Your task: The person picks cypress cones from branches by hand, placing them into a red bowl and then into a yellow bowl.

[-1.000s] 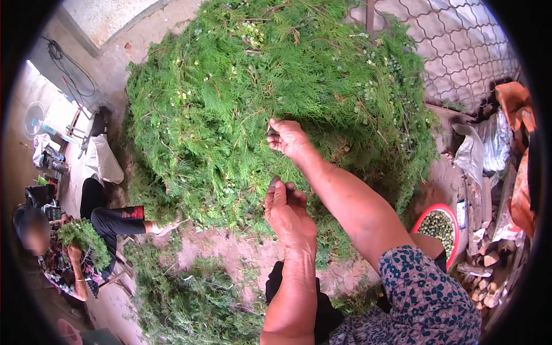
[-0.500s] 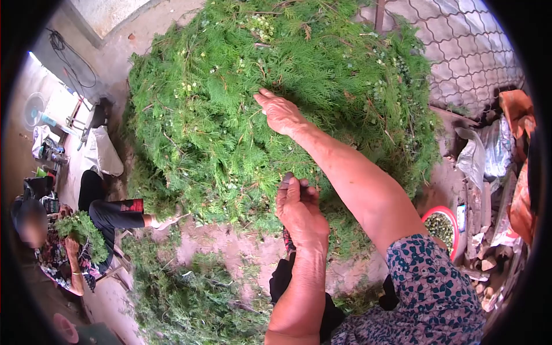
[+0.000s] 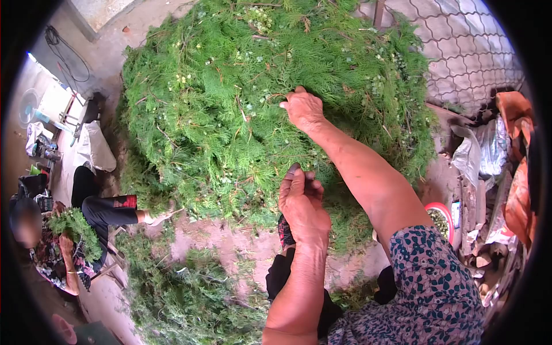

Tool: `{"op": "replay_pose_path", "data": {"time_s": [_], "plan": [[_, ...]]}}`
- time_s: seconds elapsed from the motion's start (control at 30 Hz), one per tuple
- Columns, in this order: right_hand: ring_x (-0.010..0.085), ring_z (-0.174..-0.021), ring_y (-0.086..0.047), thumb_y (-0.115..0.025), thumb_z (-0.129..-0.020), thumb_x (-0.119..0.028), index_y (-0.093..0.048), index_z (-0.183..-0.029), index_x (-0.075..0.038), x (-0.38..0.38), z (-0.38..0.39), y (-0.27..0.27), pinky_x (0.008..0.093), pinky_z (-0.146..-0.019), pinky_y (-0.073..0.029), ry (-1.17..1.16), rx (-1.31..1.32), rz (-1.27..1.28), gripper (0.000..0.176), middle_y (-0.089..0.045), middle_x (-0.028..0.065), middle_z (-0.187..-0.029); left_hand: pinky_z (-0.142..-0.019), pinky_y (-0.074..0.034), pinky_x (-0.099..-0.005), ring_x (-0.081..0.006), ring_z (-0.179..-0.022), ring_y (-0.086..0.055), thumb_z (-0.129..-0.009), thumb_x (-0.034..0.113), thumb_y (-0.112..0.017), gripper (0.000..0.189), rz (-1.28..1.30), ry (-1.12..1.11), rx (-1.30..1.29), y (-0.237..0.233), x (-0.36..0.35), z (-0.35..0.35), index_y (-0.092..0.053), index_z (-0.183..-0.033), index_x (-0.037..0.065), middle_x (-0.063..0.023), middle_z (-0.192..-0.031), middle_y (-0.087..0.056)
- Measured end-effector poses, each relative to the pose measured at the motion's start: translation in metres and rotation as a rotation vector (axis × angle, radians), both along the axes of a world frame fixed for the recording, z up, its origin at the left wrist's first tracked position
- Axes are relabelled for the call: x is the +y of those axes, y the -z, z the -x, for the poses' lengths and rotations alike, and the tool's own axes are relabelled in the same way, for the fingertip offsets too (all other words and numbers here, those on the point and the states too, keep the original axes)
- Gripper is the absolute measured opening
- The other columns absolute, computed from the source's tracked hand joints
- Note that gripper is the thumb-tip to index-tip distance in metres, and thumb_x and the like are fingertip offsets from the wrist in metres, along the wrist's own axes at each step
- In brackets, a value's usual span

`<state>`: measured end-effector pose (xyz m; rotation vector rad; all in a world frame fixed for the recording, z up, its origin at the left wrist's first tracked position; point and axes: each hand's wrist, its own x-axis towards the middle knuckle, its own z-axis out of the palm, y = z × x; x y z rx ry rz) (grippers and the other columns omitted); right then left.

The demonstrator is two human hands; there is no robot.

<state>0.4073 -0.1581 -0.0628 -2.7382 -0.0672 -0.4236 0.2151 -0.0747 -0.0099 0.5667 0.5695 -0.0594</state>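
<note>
A large heap of green cypress branches fills the middle of the view, with small pale cones among the sprays. My right hand reaches onto the heap, its fingers closed around the end of a brownish cypress sprig. Nearer to me, my left hand is held above the heap's front edge with its palm partly turned up. The fingers of that hand are curled in, and the tip at the thumb looks dark. What lies inside the curled fingers is hidden.
A red-rimmed basin of small green cones stands at right, by wood pieces and plastic sacks. More cut greenery lies in front. At left a seated person holds a leafy branch. Wire mesh borders the back right.
My right hand has moved right across the heap, and its outstretched fingers have closed on a sprig. The left hand stays curled, shifted slightly upward.
</note>
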Motion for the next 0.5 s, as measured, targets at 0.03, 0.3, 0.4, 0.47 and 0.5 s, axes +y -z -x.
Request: {"op": "replay_pose_path", "data": {"time_s": [0.03, 0.3, 0.4, 0.47, 0.5], "plan": [[0.0343, -0.081, -0.058, -0.061, -0.077, -0.031, -0.061, -0.081, -0.002, -0.003, 0.005, -0.003, 0.0444, -0.071, -0.045, 0.005, 0.0, 0.004, 0.029, -0.054, 0.0179, -0.09, -0.059, -0.04, -0.024, -0.0115, -0.065, -0.045, -0.086, 0.012, -0.052, 0.026, 0.004, 0.005, 0.0, 0.0, 0.0, 0.0, -0.049, -0.109, 0.002, -0.0029, -0.079, -0.05], [0.0359, -0.073, -0.061, -0.069, -0.067, -0.013, -0.055, -0.084, 0.0, -0.035, 0.025, 0.0, 0.0422, -0.063, -0.048, 0.237, -0.12, -0.252, 0.025, -0.061, 0.0191, -0.077, -0.054, -0.042, -0.0216, -0.011, -0.061, -0.049, -0.086, 0.011, -0.053, 0.018, 0.04, -0.031, -0.008, 0.006, 0.002, -0.004, -0.052, -0.102, 0.004, -0.0028, -0.074, -0.054], [0.02, -0.055, -0.057, -0.069, -0.069, -0.01, -0.054, -0.088, -0.001, -0.047, 0.037, 0.002, 0.034, -0.051, -0.044, 0.09, -0.036, -0.579, 0.027, -0.059, 0.0107, -0.069, -0.054, -0.042, -0.0225, -0.0114, -0.061, -0.05, -0.086, 0.011, -0.052, 0.019, 0.001, 0.013, -0.017, 0.005, -0.003, -0.004, -0.051, -0.104, 0.005, -0.0032, -0.078, -0.055], [0.0154, -0.05, -0.051, -0.068, -0.071, -0.009, -0.054, -0.089, -0.001, -0.047, 0.066, -0.03, 0.0309, -0.046, -0.04, 0.115, 0.185, -1.041, 0.024, -0.056, 0.0071, -0.067, -0.059, -0.042, -0.0246, -0.0119, -0.066, -0.051, -0.086, 0.012, -0.052, 0.021, -0.046, 0.056, -0.007, 0.008, -0.007, -0.004, -0.051, -0.106, 0.005, -0.0038, -0.082, -0.056], [0.0108, -0.045, -0.045, -0.067, -0.073, -0.008, -0.054, -0.09, -0.002, -0.045, 0.081, -0.043, 0.0278, -0.042, -0.035, 0.129, 0.424, -1.504, 0.022, -0.053, 0.0034, -0.066, -0.063, -0.042, -0.0268, -0.0125, -0.071, -0.053, -0.086, 0.014, -0.053, 0.024, -0.1, 0.089, 0.007, 0.009, -0.008, -0.003, -0.051, -0.108, 0.005, -0.0044, -0.087, -0.057]]}}
